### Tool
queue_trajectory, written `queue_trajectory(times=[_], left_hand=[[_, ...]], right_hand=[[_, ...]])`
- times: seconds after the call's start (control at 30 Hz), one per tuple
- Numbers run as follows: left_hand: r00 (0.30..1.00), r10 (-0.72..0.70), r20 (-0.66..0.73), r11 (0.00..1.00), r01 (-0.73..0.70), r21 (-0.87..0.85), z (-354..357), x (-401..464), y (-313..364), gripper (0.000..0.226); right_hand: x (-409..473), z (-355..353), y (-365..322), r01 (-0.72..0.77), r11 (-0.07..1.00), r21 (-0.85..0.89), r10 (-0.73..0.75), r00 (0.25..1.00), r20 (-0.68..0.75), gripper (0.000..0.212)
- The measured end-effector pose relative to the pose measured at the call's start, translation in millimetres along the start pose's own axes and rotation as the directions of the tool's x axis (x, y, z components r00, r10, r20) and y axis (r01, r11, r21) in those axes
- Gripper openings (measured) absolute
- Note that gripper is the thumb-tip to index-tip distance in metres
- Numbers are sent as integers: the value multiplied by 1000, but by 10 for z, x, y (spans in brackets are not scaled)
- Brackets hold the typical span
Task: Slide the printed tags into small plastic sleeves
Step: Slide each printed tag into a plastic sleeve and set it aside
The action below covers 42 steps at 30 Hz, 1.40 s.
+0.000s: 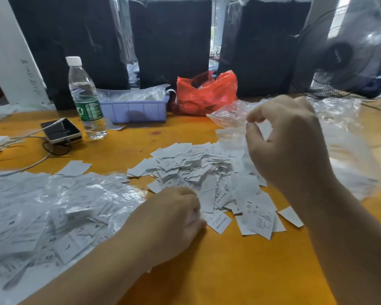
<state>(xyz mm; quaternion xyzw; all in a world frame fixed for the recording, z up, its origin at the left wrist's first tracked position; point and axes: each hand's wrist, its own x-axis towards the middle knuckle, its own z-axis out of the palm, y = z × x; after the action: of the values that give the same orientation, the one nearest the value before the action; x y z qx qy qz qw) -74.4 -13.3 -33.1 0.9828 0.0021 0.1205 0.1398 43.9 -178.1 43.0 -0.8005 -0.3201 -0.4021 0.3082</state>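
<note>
We see the loose printed tags (196,170) heaped mid-table, at twelve o'clock from our left hand (174,219), whose curled fingers rest on the heap's near edge; what they hold is hidden. Our right hand (288,146), at three o'clock of the heap, pinches a clear plastic sleeve (235,115); its mouth is hard to make out.

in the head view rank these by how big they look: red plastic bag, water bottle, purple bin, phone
1. red plastic bag
2. purple bin and water bottle: look alike in area, so unranked
3. phone

All stand at a similar depth.
</note>
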Motion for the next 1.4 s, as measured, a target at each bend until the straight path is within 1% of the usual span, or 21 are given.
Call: queue_trajectory(times=[0.07, 0.1, 0.13, 0.17, 0.2, 0.23, 0.27, 0.4, 0.5, 0.57, 0.67, 0.73, 0.83, 0.93, 1.03, 1.1, 1.17, 1.2, 1.27, 1.33, 1.4], left_hand=[[1000, 4, -17, 1000, -5, -23, -10, -7, 2, 16], [1000, -4, -23, 999, 3, -36, -13, -8, 2, 16], [999, -16, -28, 999, 15, -49, -16, -8, 2, 18], [999, -27, -27, 998, 25, -59, -19, -6, 3, 20], [999, -30, -25, 997, 28, -67, -20, -1, 3, 22], [999, -24, -25, 997, 22, -72, -18, 5, 2, 24], [1000, -12, -23, 997, 10, -76, -12, 12, 1, 25], [999, 42, -2, 993, -42, -111, 6, 9, 23, 24], [998, 44, -42, 992, -49, -115, 16, 17, 58, 25], [988, 72, -137, 993, -84, -84, 14, 30, 68, 34], [949, 98, -300, 988, -130, -88, -4, 24, 74, 36], [929, 81, -361, 990, -115, -76, 2, 8, 79, 35], [920, 60, -387, 993, -95, -72, 27, 0, 79, 34], [913, 22, -407, 993, -68, -99, 42, 8, 77, 29], [912, -17, -410, 990, -42, -133, 49, 16, 87, 21], [918, -33, -395, 989, -26, -143, 53, 20, 88, 11], [924, -51, -379, 990, -3, -140, 58, 26, 75, 12], [926, -56, -372, 990, 3, -141, 61, 28, 64, 15], [931, -51, -360, 989, -4, -150, 57, 27, 58, 16], [935, -54, -350, 984, -10, -177, 48, 22, 62, 18], [939, -61, -340, 980, -9, -201, 38, 16, 64, 19]], right_hand=[[19, -33, 46, -57, 998, -26, 57, 998, 0, 13], [15, -27, 76, -103, 993, -50, 106, 992, 64, 16], [2, -3, 100, -148, 984, -102, 165, 969, 185, 18], [-19, 37, 107, -185, 967, -176, 236, 911, 339, 19], [-47, 80, 98, -202, 947, -250, 302, 824, 480, 20], [-75, 126, 94, -201, 932, -301, 345, 744, 573, 21], [-93, 164, 96, -194, 925, -327, 365, 695, 619, 22], [-80, 209, 179, -220, 905, -364, 415, 640, 646, 18], [-93, 226, 236, -221, 883, -415, 460, 586, 667, 23], [-115, 247, 235, -201, 870, -449, 481, 540, 690, 19], [-125, 262, 202, -188, 854, -485, 509, 496, 703, 15], [-114, 260, 194, -204, 849, -488, 521, 482, 705, 16], [-94, 258, 205, -233, 837, -494, 542, 476, 693, 14], [-65, 234, 223, -246, 827, -506, 553, 521, 650, 10], [-84, 248, 269, -204, 831, -518, 529, 577, 622, 25], [-97, 265, 289, -211, 824, -525, 546, 543, 638, 31], [-94, 270, 291, -248, 820, -516, 565, 500, 657, 24], [-89, 271, 295, -252, 822, -511, 562, 505, 655, 18], [-73, 252, 294, -243, 834, -495, 538, 556, 634, 13], [-58, 215, 288, -244, 850, -466, 506, 621, 599, 14], [-46, 171, 278, -265, 861, -435, 491, 661, 567, 16]])
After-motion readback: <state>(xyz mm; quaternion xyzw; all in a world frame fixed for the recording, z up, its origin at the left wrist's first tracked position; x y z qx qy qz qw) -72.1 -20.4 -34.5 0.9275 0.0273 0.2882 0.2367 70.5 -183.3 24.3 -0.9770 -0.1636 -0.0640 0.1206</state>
